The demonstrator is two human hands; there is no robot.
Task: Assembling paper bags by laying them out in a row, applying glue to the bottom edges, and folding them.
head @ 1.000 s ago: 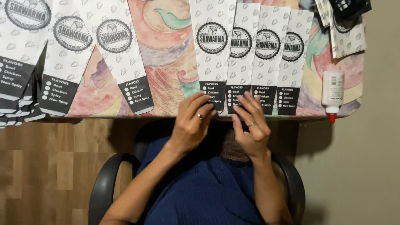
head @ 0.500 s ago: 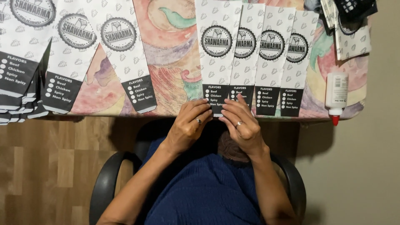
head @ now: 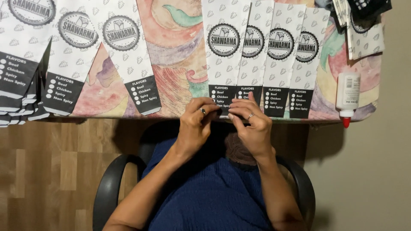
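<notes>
1. Head view, hands: the left hand (head: 198, 124) and the right hand (head: 252, 128) meet at the near edge of the worktop (head: 175, 64), at about 6 o'clock from its middle. Both have the fingers curled and pinch the dark bottom end of the nearest paper sleeve (head: 223, 55), the left fingertips on its lower edge, the right ones just beside them. Each hand wears a ring.
2. That sleeve is long, narrow and white with small grey marks, a round black badge near its middle and a black panel at the near end. It lies flat, running from 12 to 6 o'clock.
3. At its 3 o'clock, three more sleeves (head: 280, 55) of the same kind overlap one another in a fan.
4. Toward 9 o'clock, another group of sleeves (head: 72, 51) lies slanted, with a stack of black ends at the far left edge.
5. A white glue bottle (head: 347, 96) with a red tip lies at 3 o'clock, tip over the worktop edge.
6. The worktop cover shows painted swirls of orange, green and purple.
</notes>
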